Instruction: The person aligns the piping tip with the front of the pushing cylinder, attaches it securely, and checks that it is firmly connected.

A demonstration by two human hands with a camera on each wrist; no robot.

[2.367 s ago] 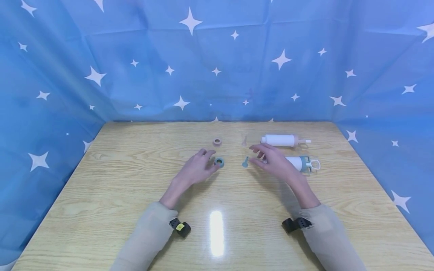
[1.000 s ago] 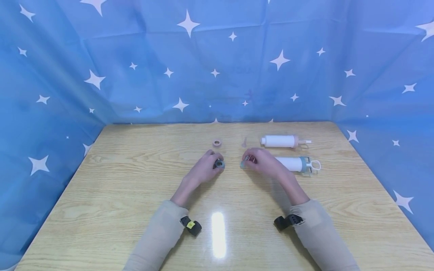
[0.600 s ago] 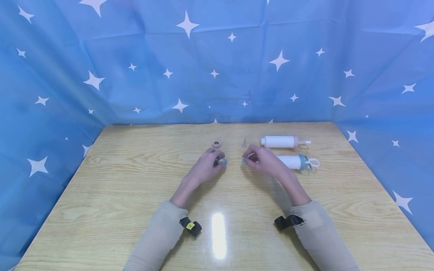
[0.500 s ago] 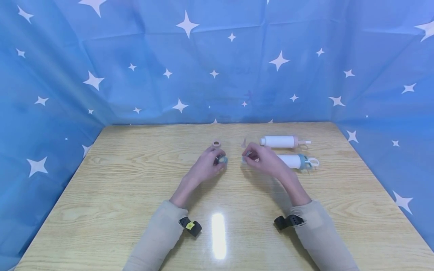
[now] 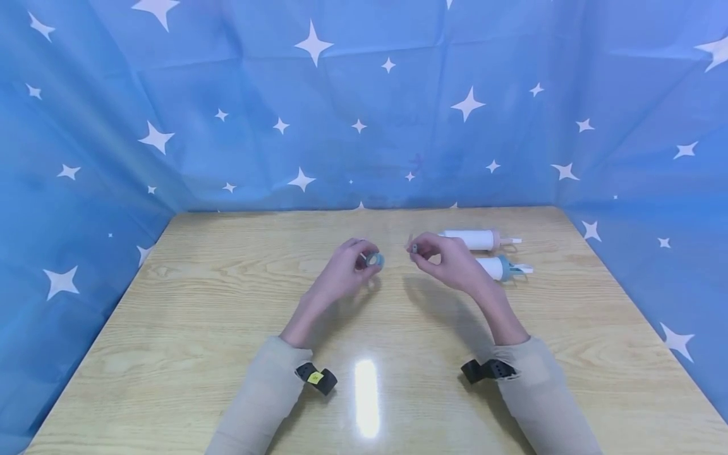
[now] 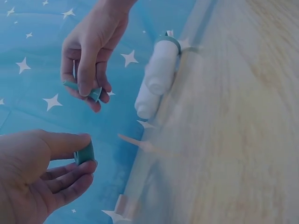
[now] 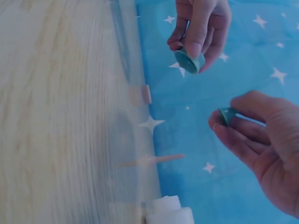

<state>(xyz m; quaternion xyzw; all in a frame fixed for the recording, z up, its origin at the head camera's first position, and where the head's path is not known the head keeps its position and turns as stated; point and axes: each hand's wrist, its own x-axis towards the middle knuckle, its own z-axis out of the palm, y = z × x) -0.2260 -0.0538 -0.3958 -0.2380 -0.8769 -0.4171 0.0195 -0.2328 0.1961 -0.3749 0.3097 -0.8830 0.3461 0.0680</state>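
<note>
My left hand [image 5: 341, 272] pinches a teal ring-shaped cap [image 5: 375, 260] between thumb and fingers, raised over the table. In the left wrist view the cap's [image 6: 85, 154] side shows between the fingertips. Opposite it, my right hand [image 5: 455, 265] holds a small teal nozzle [image 5: 414, 249] with a thin stem and a flared end. Its flared end [image 6: 95, 94] sticks out past the fingers in the left wrist view, and the right wrist view shows the nozzle [image 7: 227, 115] at the fingertips. A gap separates the two hands and the two teal pieces.
Two white syringe-like tubes lie at the back right, one with a teal collar [image 5: 503, 268], one with a pink collar [image 5: 496, 239]. A pink nozzle [image 7: 161, 159] and a pink ring cap [image 7: 146, 94] lie near the table's far edge. Behind hangs a blue star-patterned cloth [image 5: 364, 95].
Both hands, open at first, have closed on the teal cap and the teal nozzle and lifted them off the table. The teal-collared tube has rolled slightly.
</note>
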